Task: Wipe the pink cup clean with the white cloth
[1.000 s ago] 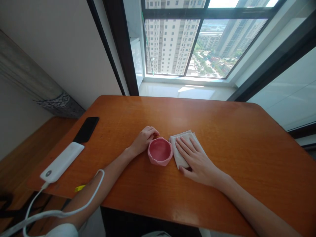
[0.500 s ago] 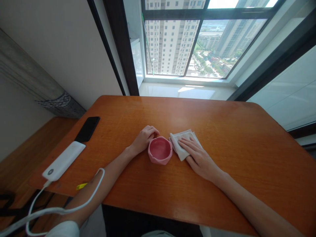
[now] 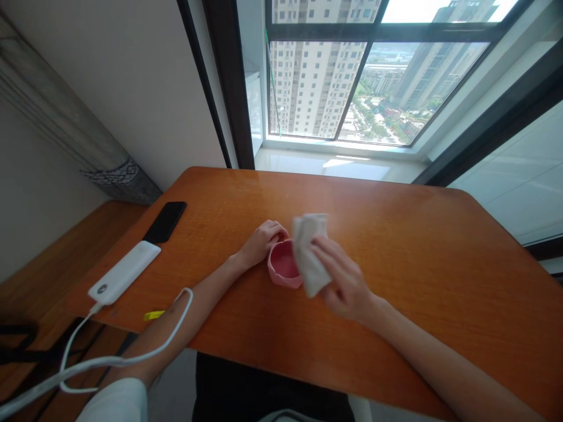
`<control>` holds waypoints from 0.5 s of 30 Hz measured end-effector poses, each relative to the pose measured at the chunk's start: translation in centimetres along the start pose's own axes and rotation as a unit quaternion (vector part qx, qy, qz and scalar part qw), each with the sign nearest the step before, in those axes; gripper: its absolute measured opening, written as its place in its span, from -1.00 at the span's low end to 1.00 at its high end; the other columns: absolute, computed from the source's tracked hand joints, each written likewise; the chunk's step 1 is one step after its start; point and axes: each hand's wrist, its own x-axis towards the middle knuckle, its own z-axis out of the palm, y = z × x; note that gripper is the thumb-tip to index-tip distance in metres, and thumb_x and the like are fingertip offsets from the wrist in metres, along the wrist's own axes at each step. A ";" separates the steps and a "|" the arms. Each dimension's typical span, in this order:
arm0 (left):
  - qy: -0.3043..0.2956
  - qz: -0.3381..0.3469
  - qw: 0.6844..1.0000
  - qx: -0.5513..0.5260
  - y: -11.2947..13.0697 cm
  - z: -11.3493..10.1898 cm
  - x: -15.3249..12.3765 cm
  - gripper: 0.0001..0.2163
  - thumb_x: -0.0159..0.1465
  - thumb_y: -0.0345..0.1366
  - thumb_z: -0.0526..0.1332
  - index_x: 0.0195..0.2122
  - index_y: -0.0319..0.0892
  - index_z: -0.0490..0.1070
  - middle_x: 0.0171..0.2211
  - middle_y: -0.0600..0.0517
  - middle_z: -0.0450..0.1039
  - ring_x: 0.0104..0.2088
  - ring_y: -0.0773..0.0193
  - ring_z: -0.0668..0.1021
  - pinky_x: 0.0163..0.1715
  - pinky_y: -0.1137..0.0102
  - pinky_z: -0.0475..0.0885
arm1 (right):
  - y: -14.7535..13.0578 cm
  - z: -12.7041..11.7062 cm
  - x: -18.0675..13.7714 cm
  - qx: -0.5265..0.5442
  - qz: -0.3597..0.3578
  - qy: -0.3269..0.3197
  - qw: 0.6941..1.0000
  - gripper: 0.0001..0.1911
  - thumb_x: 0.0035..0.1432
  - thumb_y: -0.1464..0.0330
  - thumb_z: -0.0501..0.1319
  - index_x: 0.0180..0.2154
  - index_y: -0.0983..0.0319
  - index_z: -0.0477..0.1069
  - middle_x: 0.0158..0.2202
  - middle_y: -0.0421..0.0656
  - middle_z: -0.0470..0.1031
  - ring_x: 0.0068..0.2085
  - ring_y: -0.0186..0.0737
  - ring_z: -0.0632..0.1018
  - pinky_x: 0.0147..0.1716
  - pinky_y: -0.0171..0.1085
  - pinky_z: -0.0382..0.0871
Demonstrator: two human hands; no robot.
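Observation:
A small pink faceted bowl stands upright on the wooden table, its right side partly covered by the cloth. My left hand rests at the bowl's far left side, fingers curled against its rim; the fingertips are partly hidden. In my right hand is a folded white cloth, pinched between thumb and fingers. The cloth is raised off the table and tilted up, in front of the bowl's right edge in this view. Motion blurs the cloth and this hand a little.
On the left of the table lie a black phone and a white power bank with a white cable crossing over my left forearm. A small yellow object sits near the front edge. Behind the table is a window.
My right hand has lifted the white cloth from the table and brought it left towards the bowl; it lay flat under the fingers before. My left hand stays at the bowl.

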 end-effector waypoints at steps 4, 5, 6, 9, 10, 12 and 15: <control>0.000 -0.001 1.000 0.010 -0.5 0.1 0.2 -0.90 0.47 -0.31 0.29 -0.21 -0.14 0.58 -0.18 -0.03 0.61 -0.08 0.10 0.58 0.06 0.20 0.54 | -1.3 3.0 1.1 -0.242 -0.233 -0.239 0.911 -0.22 0.28 0.32 0.30 0.46 0.43 0.34 0.34 0.25 0.59 0.36 0.25 0.60 0.45 0.25 0.46; 0.003 -0.003 1.000 0.010 -0.5 0.1 0.2 -0.90 0.46 -0.31 0.30 -0.21 -0.14 0.58 -0.18 -0.03 0.61 -0.08 0.10 0.58 0.05 0.20 0.54 | -1.5 3.5 1.4 -0.266 -0.243 -0.236 0.902 -0.20 0.29 0.29 0.33 0.47 0.45 0.30 0.31 0.27 0.61 0.33 0.27 0.62 0.41 0.24 0.50; 0.005 -0.004 1.000 0.010 -0.4 0.1 0.2 -0.90 0.45 -0.32 0.29 -0.21 -0.13 0.58 -0.18 -0.02 0.62 -0.08 0.10 0.58 0.05 0.20 0.54 | -1.7 3.7 1.5 -0.279 -0.242 -0.235 0.899 -0.21 0.30 0.26 0.36 0.45 0.44 0.31 0.27 0.26 0.63 0.28 0.26 0.64 0.36 0.22 0.54; 0.016 -0.006 1.000 0.009 -0.1 0.0 0.2 -0.86 0.46 -0.36 0.22 -0.19 -0.13 0.59 -0.17 -0.02 0.62 -0.08 0.11 0.58 0.03 0.20 0.52 | -2.0 4.1 1.6 -0.322 -0.223 -0.247 0.886 -0.38 0.37 0.21 0.40 0.32 0.37 0.40 0.12 0.17 0.69 0.08 0.18 0.69 0.19 0.12 0.61; 0.016 -0.004 1.000 0.008 0.1 0.0 0.1 -0.83 0.47 -0.39 0.18 -0.18 -0.13 0.59 -0.17 -0.02 0.63 -0.07 0.11 0.58 0.03 0.21 0.52 | -1.9 4.3 1.5 -0.343 -0.215 -0.250 0.879 -0.48 0.40 0.21 0.40 0.24 0.34 0.45 0.03 0.12 0.71 -0.01 0.13 0.69 0.11 0.08 0.62; 0.014 0.000 1.000 0.001 0.3 -0.1 0.1 -0.78 0.49 -0.42 0.14 -0.18 -0.13 0.59 -0.16 -0.03 0.64 -0.06 0.12 0.58 0.05 0.21 0.51 | -1.4 4.7 1.2 -0.380 -0.212 -0.242 0.868 -0.72 0.47 0.19 0.34 0.03 0.25 0.51 -0.16 -0.01 0.69 -0.17 0.04 0.65 -0.05 0.01 0.57; 0.014 0.000 1.000 -0.006 0.3 -0.1 0.2 -0.77 0.51 -0.42 0.14 -0.21 -0.13 0.59 -0.16 -0.04 0.64 -0.07 0.13 0.58 0.05 0.22 0.50 | 0.0 5.5 1.0 -0.388 -0.257 -0.191 0.864 -0.64 0.57 0.07 0.20 -0.25 0.16 0.46 -0.34 -0.13 0.58 -0.31 -0.08 0.54 -0.19 -0.06 0.42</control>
